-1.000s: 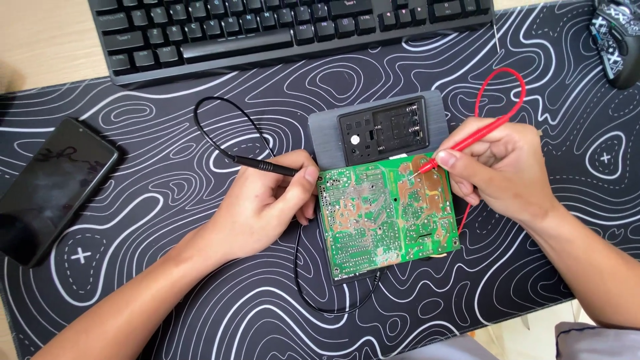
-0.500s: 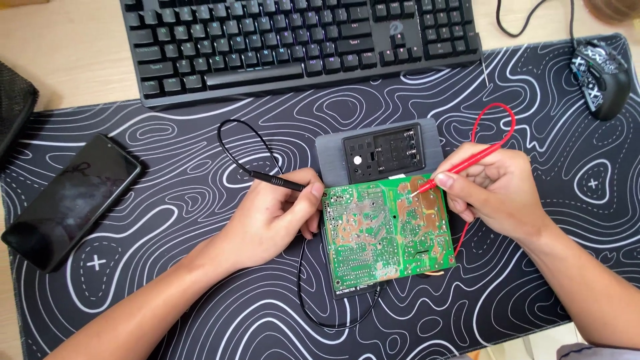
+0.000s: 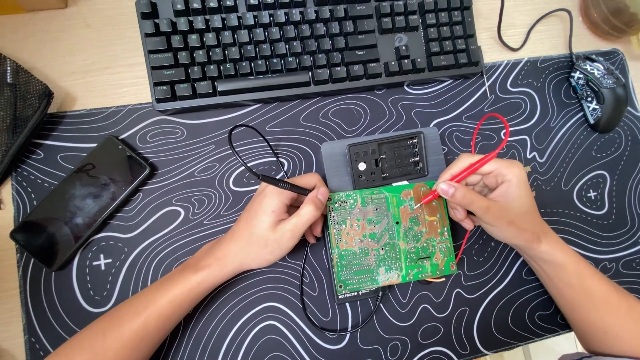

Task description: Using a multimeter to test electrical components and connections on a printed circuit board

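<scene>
We are pinching the red probe in our right hand, its tip touching the green circuit board lying on the meter, while our left hand is gripping the black probe at the board's left edge.

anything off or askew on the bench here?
One oddity: the green circuit board lies on top of the grey multimeter, tilted and covering its lower part. The right hand has the red probe on the board. Nothing looks spilled or damaged.
</scene>
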